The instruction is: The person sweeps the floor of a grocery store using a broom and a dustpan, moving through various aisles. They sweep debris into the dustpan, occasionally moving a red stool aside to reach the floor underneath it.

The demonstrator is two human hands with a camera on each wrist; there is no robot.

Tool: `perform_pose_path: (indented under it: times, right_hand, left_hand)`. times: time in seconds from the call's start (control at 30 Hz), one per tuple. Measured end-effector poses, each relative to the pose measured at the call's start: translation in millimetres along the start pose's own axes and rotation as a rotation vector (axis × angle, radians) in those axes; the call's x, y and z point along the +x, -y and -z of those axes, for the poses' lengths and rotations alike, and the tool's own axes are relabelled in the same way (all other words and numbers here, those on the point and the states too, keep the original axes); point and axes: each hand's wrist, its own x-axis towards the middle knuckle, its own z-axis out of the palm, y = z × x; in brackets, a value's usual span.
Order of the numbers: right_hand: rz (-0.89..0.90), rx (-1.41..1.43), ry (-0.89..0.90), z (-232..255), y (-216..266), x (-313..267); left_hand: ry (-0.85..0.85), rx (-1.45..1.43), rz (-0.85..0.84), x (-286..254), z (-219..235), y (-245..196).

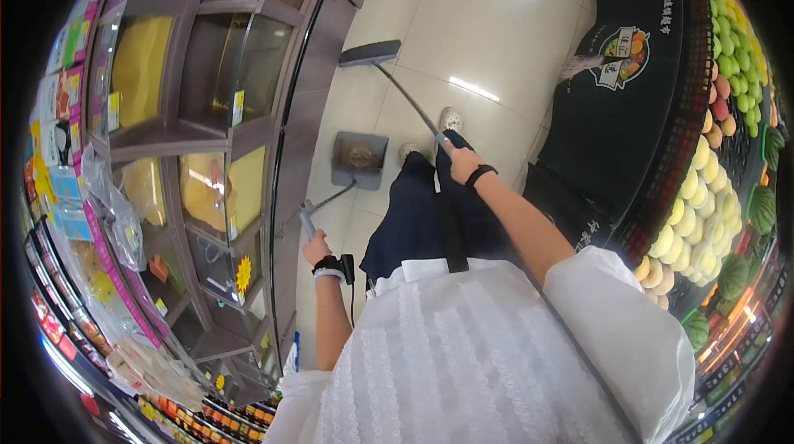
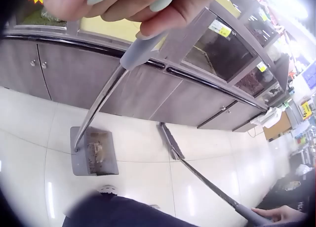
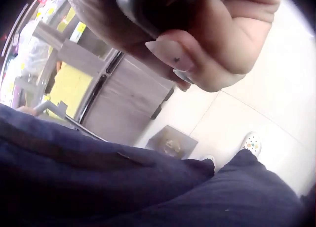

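Note:
The left hand (image 1: 315, 249) grips the grey handle (image 2: 140, 51) of a long-handled dustpan (image 1: 359, 161). Brownish debris lies inside the pan, which rests on the floor beside the cabinets. The right hand (image 1: 465, 163) is curled round the grey handle of a broom (image 1: 370, 52); its dark bristle head is at the floor, ahead of the dustpan and apart from it. In the right wrist view the right hand (image 3: 217, 44) has its fingers bent round a dark handle, and the dustpan (image 3: 173, 142) shows below.
Wooden cabinets (image 2: 74, 71) with clear food bins line the left side. On the right stands a fruit display (image 1: 703, 204) with a black skirt (image 1: 608, 113). Pale floor tiles (image 1: 447, 47) run between them. Two white shoes (image 1: 451, 120) stand near the dustpan.

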Motion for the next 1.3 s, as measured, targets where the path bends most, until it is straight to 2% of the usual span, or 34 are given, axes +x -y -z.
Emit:
perform_pose_path:
  times: [0.1, 0.17, 0.2, 0.3, 0.37, 0.43, 0.5, 0.53, 0.6, 0.67, 0.7, 0.77, 0.83, 0.93, 0.97, 1.07, 1.1, 1.17, 1.27, 1.3]
  right_hand:
    - [0.039, -0.154, 0.046, 1, -22, -9]
    - [0.089, -0.306, 0.066, 8, -48, -20]
    - [0.026, -0.438, 0.070, 30, -40, -37]
    - [-0.031, -0.673, -0.031, 55, -77, -56]
    - [-0.024, -0.785, -0.073, 84, -89, -77]
    - [-0.075, -0.816, -0.082, 110, -90, -99]
    - [-0.071, -0.861, -0.162, 126, -95, -120]
    - [-0.111, -0.837, -0.156, 132, -97, -130]
    - [-0.160, -0.813, -0.152, 137, -101, -147]
    - [-0.264, -0.530, -0.203, 136, -106, -164]
    - [-0.272, -0.535, -0.206, 133, -108, -167]
    - [-0.367, -0.265, -0.261, 113, -112, -163]
    - [-0.439, -0.120, -0.285, 83, -114, -143]
    - [-0.397, 0.131, -0.317, 24, -124, -96]
    - [-0.467, 0.173, -0.317, 14, -107, -86]
    - [-0.413, 0.256, -0.262, -29, -74, -75]
    - [-0.431, 0.397, -0.216, -35, -60, -81]
    - [-0.361, 0.385, -0.198, -52, -41, -94]
    - [-0.347, 0.515, -0.114, -54, -3, -121]
    - [-0.333, 0.561, -0.032, -51, 10, -129]
  left_hand:
    - [-0.062, -0.122, 0.099, 7, 4, 13]
    - [-0.009, -0.038, 0.035, 11, 9, 20]
    - [-0.009, -0.042, 0.035, 18, 8, 24]
    - [-0.027, 0.010, -0.004, 27, 6, 43]
    - [-0.013, -0.049, 0.134, 34, 7, 34]
    - [-0.043, -0.007, 0.110, 38, 9, 32]
    - [0.019, 0.023, 0.053, 37, 11, 20]
    - [0.027, 0.024, 0.046, 42, 7, 25]
    - [0.010, 0.095, -0.084, 51, 2, 25]
    - [0.041, 0.075, -0.105, 51, -1, 17]
    - [0.062, 0.053, -0.119, 47, 0, 8]
    - [0.056, 0.054, -0.154, 43, -2, -4]
    - [0.046, 0.060, -0.189, 42, -6, -15]
    - [0.099, 0.020, -0.116, 43, -20, -24]
    - [0.107, 0.020, -0.117, 43, -27, -24]
    - [0.099, 0.027, -0.127, 45, -33, -16]
    - [0.098, 0.028, -0.129, 39, -30, -18]
    - [0.115, 0.060, -0.209, 22, -19, -33]
    - [0.126, 0.124, -0.258, 19, -19, -45]
    - [0.128, 0.123, -0.261, 19, -21, -46]
